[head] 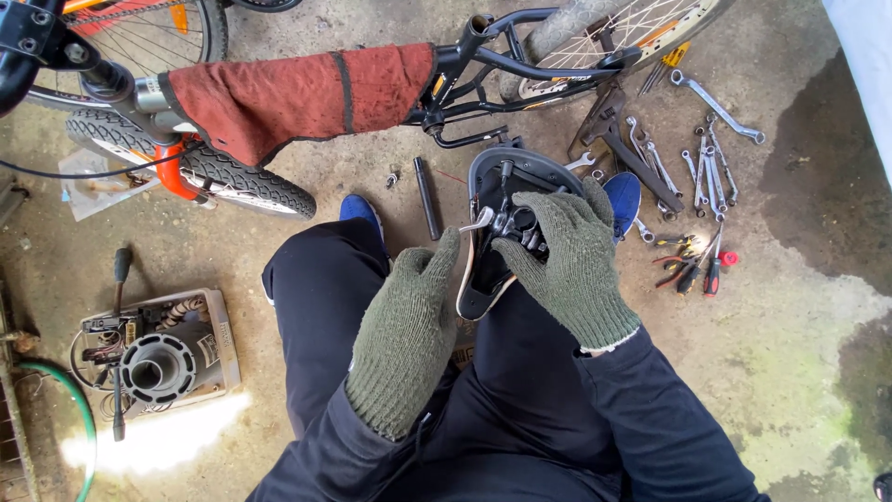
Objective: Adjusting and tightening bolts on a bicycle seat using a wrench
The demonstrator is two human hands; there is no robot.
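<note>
My left hand (406,335) pinches a small wrench (478,221) at the upturned bicycle saddle (502,232). My right hand (567,256) (fingers curled) grips the saddle's clamp (517,223).

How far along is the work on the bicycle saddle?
Done: the saddle is off the bicycle and upside down on the person's lap. In hand: the left hand holds a wrench at its clamp, and the right hand steadies it. Left: the seat post lies loose on the ground.

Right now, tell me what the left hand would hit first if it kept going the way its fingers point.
The left hand points up and slightly right. Its fingertips already sit at a small silver wrench against the upturned bicycle saddle, so the wrench comes first, then probably the saddle's underside; depth is hard to judge.
</note>
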